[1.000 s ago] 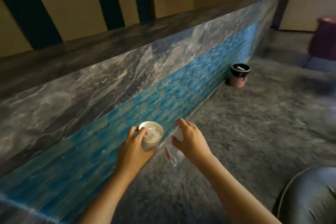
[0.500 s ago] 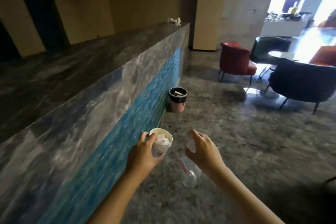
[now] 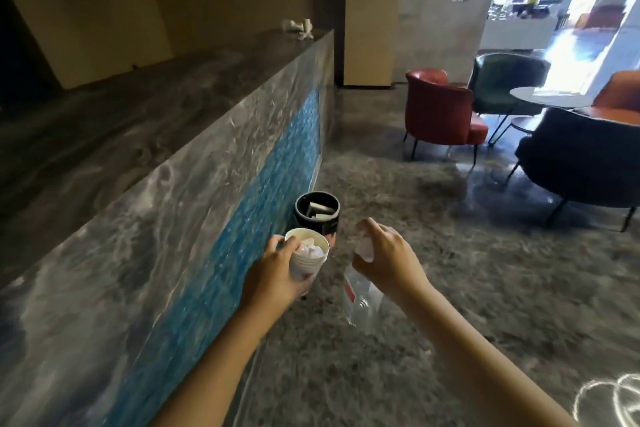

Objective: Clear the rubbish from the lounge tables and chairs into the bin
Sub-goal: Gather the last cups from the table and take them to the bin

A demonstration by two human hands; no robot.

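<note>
Left hand point(image 3: 277, 276) grips stacked white paper cups point(image 3: 304, 262), upright, with crumpled tissue inside. Right hand point(image 3: 388, 260) pinches the neck of a clear, red-labelled plastic bottle point(image 3: 362, 302), which hangs base-down. Beyond both, the black-lined bin point(image 3: 317, 217) stands against the counter point(image 3: 207, 184) base and holds white scraps.

Grey marbled floor point(image 3: 450, 288), black bin point(image 3: 317, 215), armchairs point(image 3: 440, 111)

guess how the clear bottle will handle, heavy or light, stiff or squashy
Probably light: the bottle looks see-through and empty, and the right hand hangs it by fingertips at the top. Likely squashy, since the wall looks like thin clear plastic. Its round body would probably roll if laid on the floor.
</note>
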